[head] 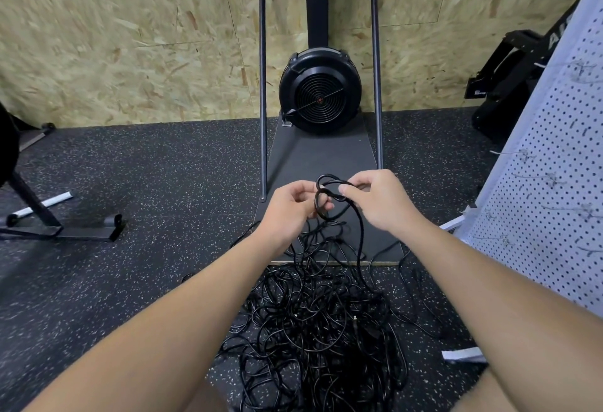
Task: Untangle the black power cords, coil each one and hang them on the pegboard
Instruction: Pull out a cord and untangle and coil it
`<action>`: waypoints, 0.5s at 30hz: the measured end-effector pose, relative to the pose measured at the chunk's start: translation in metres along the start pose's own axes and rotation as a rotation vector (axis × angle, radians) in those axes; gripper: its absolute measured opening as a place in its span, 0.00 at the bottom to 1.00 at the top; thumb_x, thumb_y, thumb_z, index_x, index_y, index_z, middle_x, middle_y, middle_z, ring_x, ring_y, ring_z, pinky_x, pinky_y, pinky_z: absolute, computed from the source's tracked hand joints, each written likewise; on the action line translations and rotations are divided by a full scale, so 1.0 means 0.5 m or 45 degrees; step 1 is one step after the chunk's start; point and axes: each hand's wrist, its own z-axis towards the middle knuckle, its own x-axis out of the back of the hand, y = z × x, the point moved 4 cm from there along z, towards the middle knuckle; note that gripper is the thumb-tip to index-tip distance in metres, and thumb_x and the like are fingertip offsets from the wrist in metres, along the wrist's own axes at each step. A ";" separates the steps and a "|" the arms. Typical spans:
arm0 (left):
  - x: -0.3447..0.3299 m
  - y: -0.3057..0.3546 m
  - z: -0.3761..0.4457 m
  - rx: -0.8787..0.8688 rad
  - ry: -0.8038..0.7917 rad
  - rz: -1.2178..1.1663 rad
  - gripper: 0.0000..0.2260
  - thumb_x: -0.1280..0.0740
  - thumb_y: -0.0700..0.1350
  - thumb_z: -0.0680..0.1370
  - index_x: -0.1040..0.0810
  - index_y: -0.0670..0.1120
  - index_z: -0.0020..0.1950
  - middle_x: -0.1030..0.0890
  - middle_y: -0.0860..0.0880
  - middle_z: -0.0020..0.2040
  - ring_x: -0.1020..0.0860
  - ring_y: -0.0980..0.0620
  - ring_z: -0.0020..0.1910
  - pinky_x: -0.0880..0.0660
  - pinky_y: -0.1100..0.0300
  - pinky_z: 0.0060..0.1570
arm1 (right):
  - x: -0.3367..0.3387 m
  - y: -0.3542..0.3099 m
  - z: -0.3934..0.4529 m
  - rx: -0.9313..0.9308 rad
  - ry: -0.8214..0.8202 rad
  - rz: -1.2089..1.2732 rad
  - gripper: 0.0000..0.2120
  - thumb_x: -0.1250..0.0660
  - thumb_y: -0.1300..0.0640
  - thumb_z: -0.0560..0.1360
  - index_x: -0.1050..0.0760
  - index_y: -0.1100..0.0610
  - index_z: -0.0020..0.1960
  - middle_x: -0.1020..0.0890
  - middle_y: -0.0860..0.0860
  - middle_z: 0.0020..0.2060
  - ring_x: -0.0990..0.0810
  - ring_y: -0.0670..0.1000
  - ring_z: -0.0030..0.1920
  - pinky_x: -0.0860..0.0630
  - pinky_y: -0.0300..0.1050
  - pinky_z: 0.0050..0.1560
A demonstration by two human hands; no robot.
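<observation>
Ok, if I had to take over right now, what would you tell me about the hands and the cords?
Left hand grips small loops of one black cord. Right hand pinches the same loops from the other side. That cord hangs down into the tangled pile of cords on the floor. The pegboard stands to the right; its hooks look bare.
Done: one coil just started.
Left: free this cord, finish coiling, hang it, then the others.

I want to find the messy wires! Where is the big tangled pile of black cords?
In the head view, the big tangled pile of black power cords lies on the speckled rubber floor at bottom centre, between the person's forearms, left of the white pegboard.
</observation>
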 end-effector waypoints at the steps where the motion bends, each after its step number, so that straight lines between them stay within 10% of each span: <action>1: 0.001 -0.001 -0.001 0.006 0.015 0.005 0.09 0.25 0.38 0.83 0.18 0.35 0.59 0.12 0.36 0.53 0.12 0.48 0.50 0.22 0.62 0.46 | -0.001 0.001 -0.001 -0.005 -0.014 0.007 0.08 0.24 0.50 0.81 0.12 0.52 0.46 0.17 0.40 0.31 0.22 0.38 0.33 0.29 0.36 0.39; 11: 0.014 0.022 0.003 0.020 0.106 0.236 0.02 0.26 0.36 0.80 0.16 0.42 0.51 0.13 0.36 0.48 0.18 0.47 0.41 0.19 0.42 0.53 | 0.004 -0.001 0.003 0.120 -0.054 -0.345 0.10 0.31 0.48 0.85 0.18 0.50 0.48 0.16 0.47 0.40 0.18 0.52 0.44 0.19 0.54 0.49; 15: 0.017 0.051 0.001 -0.288 0.108 0.822 0.05 0.29 0.40 0.83 0.20 0.50 0.50 0.14 0.51 0.44 0.14 0.51 0.44 0.16 0.46 0.52 | 0.011 -0.011 0.002 0.138 -0.049 -0.538 0.10 0.33 0.47 0.86 0.19 0.50 0.50 0.18 0.47 0.41 0.20 0.54 0.45 0.23 0.51 0.45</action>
